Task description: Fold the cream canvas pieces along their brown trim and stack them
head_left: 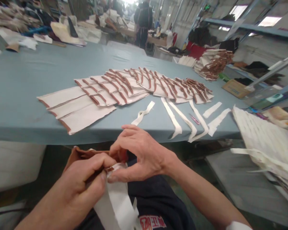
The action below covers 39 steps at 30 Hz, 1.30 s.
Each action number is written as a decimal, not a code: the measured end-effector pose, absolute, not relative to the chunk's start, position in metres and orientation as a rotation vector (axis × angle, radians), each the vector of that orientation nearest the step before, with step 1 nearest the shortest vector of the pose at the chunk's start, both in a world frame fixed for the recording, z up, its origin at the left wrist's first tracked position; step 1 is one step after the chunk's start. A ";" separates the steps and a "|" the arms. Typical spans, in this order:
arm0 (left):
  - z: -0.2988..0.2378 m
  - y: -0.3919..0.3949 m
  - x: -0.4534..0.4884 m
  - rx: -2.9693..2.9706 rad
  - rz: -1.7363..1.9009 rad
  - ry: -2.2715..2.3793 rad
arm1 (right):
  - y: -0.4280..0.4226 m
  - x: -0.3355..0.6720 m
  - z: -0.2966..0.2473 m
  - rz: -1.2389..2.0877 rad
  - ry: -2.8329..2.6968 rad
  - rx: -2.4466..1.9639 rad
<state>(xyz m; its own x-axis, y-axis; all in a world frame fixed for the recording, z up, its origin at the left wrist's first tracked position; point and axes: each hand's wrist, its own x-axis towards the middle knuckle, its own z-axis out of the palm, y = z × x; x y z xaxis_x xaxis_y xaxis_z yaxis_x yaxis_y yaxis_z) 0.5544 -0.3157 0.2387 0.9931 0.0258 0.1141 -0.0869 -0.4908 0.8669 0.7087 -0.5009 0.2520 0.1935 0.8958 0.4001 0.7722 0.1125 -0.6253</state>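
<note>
My left hand [86, 182] pinches the upper end of a white fabric piece with a brown edge [118, 201] above my lap. Over the same edge, my right hand [139, 153] has its thumb and fingers closed on the material. The white part hangs down between my knees, and a brown flap [74, 156] shows behind my left hand. What lies between the fingertips is partly hidden. Beyond the hands, overlapping white panels with brown edges [103, 86] are laid in rows across the blue-covered table [26, 115].
White strips [171, 116] and a small pink tool [194, 119] lie near the table's front edge. A stack of brown-edged pieces [213, 64] stands at the back right. To the right are a cardboard box [235, 88] and white sheets [266, 137]. A person [143, 22] stands far behind.
</note>
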 end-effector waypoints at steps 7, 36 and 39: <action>0.242 -0.322 0.555 2.046 0.190 -0.037 | -0.499 0.709 0.252 0.417 -1.587 -1.728; 0.169 -0.309 0.544 2.144 0.562 -0.339 | -0.497 0.680 0.202 1.207 -0.523 -1.039; 0.167 -0.309 0.549 2.144 0.560 -0.349 | -0.496 0.677 0.205 1.202 -0.489 -1.030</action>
<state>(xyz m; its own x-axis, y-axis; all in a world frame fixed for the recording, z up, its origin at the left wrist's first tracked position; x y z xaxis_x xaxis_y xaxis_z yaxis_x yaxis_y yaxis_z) 0.5489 -0.3086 0.1674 0.8597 -0.0457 0.5087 -0.4363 -0.5837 0.6848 0.6768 -0.4959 0.2049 0.3340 0.9220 -0.1957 -0.5239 0.0090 -0.8517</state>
